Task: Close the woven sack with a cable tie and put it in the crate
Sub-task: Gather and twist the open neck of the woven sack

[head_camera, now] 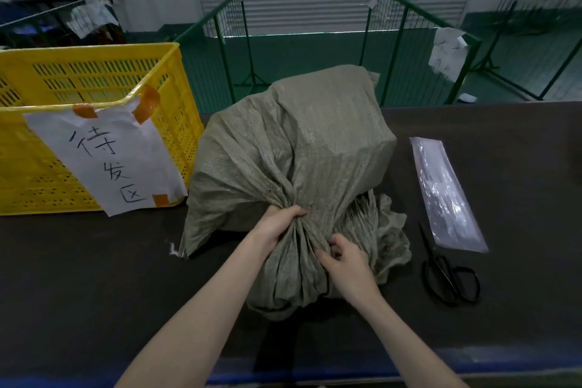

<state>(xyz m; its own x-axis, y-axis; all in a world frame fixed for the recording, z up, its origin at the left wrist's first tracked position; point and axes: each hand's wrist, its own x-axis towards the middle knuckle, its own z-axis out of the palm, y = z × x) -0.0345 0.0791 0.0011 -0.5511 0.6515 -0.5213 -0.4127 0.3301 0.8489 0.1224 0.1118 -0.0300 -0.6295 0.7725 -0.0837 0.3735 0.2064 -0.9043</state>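
Both hands, left hand (277, 224) and right hand (343, 261), clutch the woven sack (299, 142) neck; letting go toward the cable-tie packet (447, 192) at three o'clock could unbunch it.

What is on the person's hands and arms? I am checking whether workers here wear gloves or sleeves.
Nothing is worn: the left hand and the right hand are bare, without gloves. Both forearms are bare up to the frame's lower edge, with no sleeves, watch, rings or bands visible.

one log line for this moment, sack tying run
stage: gathering neck | left hand: grips woven sack neck | right hand: pinches neck folds | cable tie: not on | scissors: on table | crate: left
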